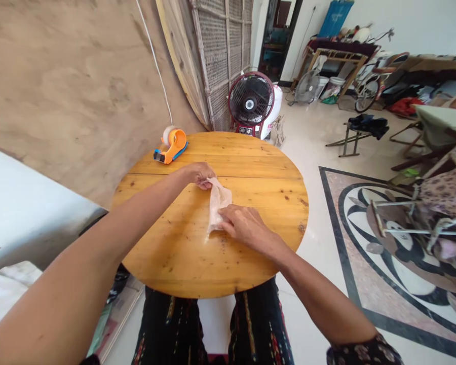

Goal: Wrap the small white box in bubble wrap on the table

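Observation:
A small clear plastic bag (pixel 217 202) with something pale pink inside lies on the round wooden table (pixel 175 253). My left hand (pixel 198 174) pinches the bag's far end, fingers closed on it. My right hand (pixel 243 225) holds the bag's near end, fingertips pressed on the plastic. The bag is stretched between the two hands, near the middle of the tabletop.
An orange tape dispenser (pixel 171 145) sits at the table's far left edge. A red-and-black floor fan (pixel 251 103) stands behind the table, beside a leaning wicker panel (pixel 220 56). A brown wall runs along the left. Furniture and clutter fill the room at right.

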A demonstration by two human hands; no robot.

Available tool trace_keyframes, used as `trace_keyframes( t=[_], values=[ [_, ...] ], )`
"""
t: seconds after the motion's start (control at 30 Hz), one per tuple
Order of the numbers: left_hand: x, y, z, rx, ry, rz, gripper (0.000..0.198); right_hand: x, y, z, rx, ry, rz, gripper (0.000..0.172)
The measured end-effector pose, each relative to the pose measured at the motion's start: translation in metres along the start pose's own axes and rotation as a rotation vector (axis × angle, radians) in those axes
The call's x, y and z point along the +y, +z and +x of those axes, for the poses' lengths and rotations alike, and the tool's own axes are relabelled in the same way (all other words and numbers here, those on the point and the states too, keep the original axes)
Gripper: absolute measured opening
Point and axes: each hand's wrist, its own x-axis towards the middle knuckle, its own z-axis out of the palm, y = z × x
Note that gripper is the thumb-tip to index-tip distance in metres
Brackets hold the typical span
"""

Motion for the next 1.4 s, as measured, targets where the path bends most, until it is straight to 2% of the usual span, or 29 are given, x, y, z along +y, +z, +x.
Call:
trace_keyframes(
  t=[0.1, 0.23, 0.27, 0.37, 0.43, 0.5, 0.6, 0.67, 0.77, 0.93, 1.13, 1.27, 1.4],
  values=[
    [-0.003, -0.001, -0.006, -0.012, -0.104, -0.153, 0.01, 0.001, 0.001, 0.0, 0.004, -0.014, -0.003, 0.019],
    [-0.018, 0.0, -0.023, 0.047, -0.104, -0.35, 0.017, 0.001, 0.001, 0.0, 0.006, -0.011, -0.015, 0.015],
    [-0.025, 0.001, -0.029, 0.085, -0.087, -0.417, 0.019, 0.001, 0.001, -0.001, 0.006, -0.013, -0.018, 0.014],
    [-0.054, 0.012, -0.053, 0.336, -0.004, -0.771, 0.014, 0.001, 0.0, -0.001, 0.01, -0.016, -0.026, 0.01],
    [-0.073, 0.024, -0.073, 0.418, 0.044, -0.788, 0.013, 0.0, 0.0, -0.002, 0.01, -0.009, -0.024, 0.008],
    [-0.085, 0.039, -0.092, 0.466, 0.161, -0.728, 0.016, 0.0, 0.0, -0.002, 0.01, -0.004, -0.015, 0.008],
    [-0.082, 0.059, -0.108, 0.49, 0.416, -0.358, 0.016, -0.001, -0.001, -0.002, 0.016, 0.004, 0.002, 0.01],
    [-0.071, 0.066, -0.107, 0.559, 0.567, -0.152, 0.015, -0.002, -0.002, -0.002, 0.017, 0.005, 0.009, 0.01],
    [-0.053, 0.069, -0.092, 0.657, 0.69, 0.003, 0.015, -0.004, -0.004, -0.001, 0.013, 0.008, 0.002, 0.01],
    [-0.046, 0.073, -0.075, 0.702, 0.72, 0.26, 0.011, -0.007, -0.007, -0.001, -0.006, 0.037, 0.003, 0.011],
    [-0.054, 0.08, -0.075, 0.719, 0.739, 0.287, 0.014, -0.007, -0.007, 0.0, -0.015, 0.045, 0.04, 0.011],
    [-0.055, 0.078, -0.076, 0.663, 0.739, 0.314, 0.017, -0.007, -0.006, 0.0, 0.0, 0.047, 0.057, 0.01],
    [-0.056, 0.072, -0.08, 0.511, 0.781, 0.377, 0.026, -0.008, -0.005, 0.0, 0.004, 0.06, 0.06, 0.011]
  ],
)
